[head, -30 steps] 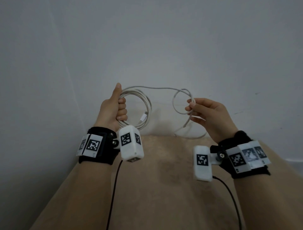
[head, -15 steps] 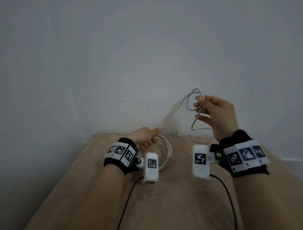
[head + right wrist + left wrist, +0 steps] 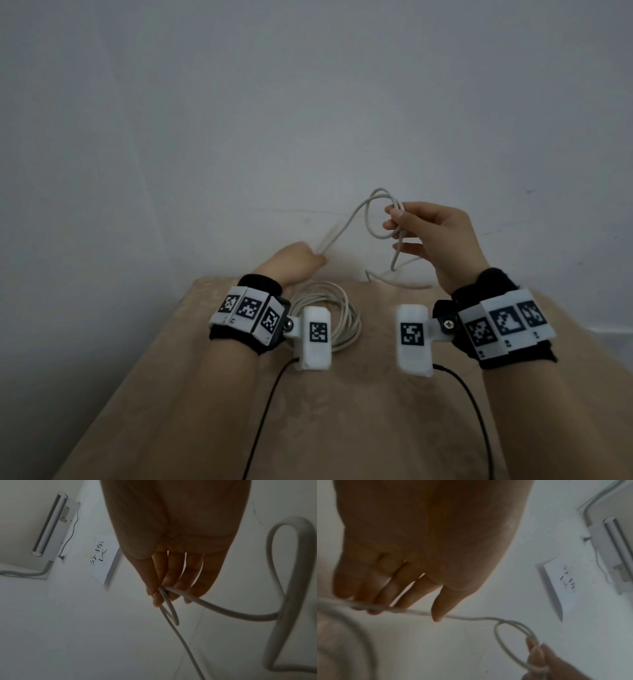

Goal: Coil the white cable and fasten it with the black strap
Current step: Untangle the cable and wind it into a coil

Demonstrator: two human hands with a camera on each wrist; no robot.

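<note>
Cable (image 3: pixel 346 318): one, white; two hands, left (image 3: pixel 294 262) grips strand, right (image 3: pixel 442 236) pinches loop

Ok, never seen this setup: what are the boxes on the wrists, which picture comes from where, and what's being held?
No machine here: a person works with bare hands. The white boxes are small cameras strapped to each wrist; a third camera sits on the head. The wide picture is the head view; the two dim ones look along each hand from below. The left hand holds the white cable low over the tan table, the coiled turns hanging beneath it. The right hand is raised and pinches a small loop of cable. No black strap shows in any view.
</note>
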